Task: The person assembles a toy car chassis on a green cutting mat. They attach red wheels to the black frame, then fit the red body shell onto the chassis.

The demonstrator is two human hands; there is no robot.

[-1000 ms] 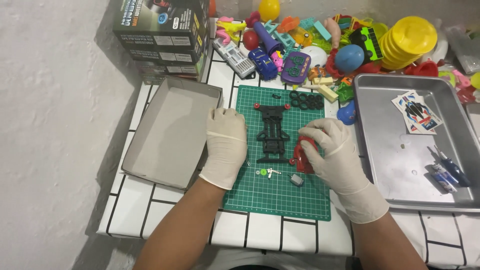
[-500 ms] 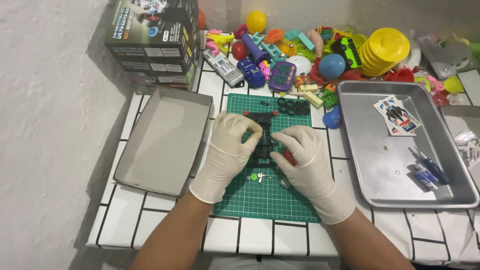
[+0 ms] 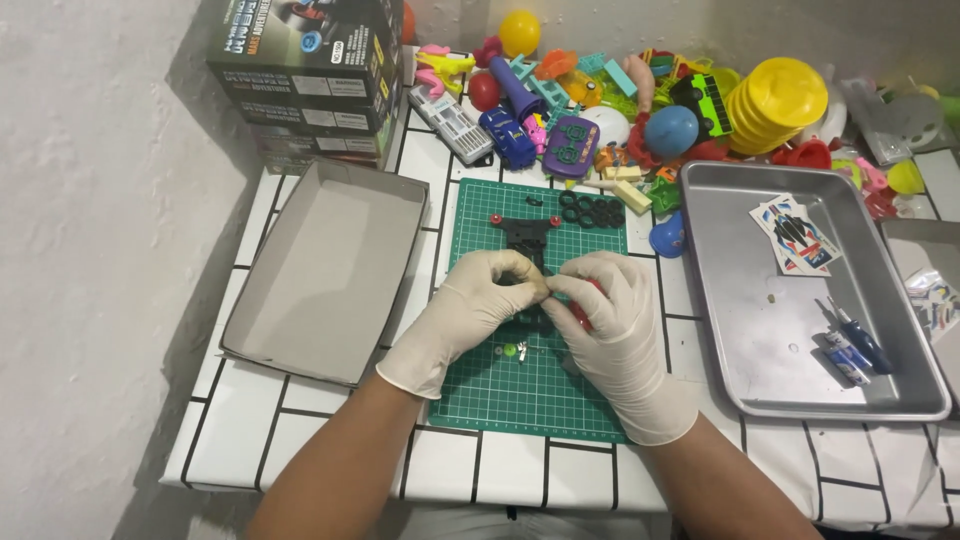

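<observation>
A black toy car chassis (image 3: 524,234) with small red rollers lies on a green cutting mat (image 3: 500,395). Both my hands wear white gloves and meet over its near end. My left hand (image 3: 468,312) pinches the chassis with its fingertips. My right hand (image 3: 618,335) is closed around a red-handled tool (image 3: 584,312), mostly hidden in the palm, its fingertips touching those of the left. Several black tyres (image 3: 591,210) sit at the mat's far right corner. A tiny green part (image 3: 510,350) lies just below my hands.
An open grey cardboard box (image 3: 320,270) lies left of the mat. On the right a metal tray (image 3: 780,390) holds a sticker sheet (image 3: 795,232) and small screwdrivers (image 3: 850,342). Stacked boxes (image 3: 300,70) and a heap of colourful toys (image 3: 640,90) line the back.
My left hand left its flat rest on the mat and closed in. Both hands have come together, fingertips pinched over the chassis's near end.
</observation>
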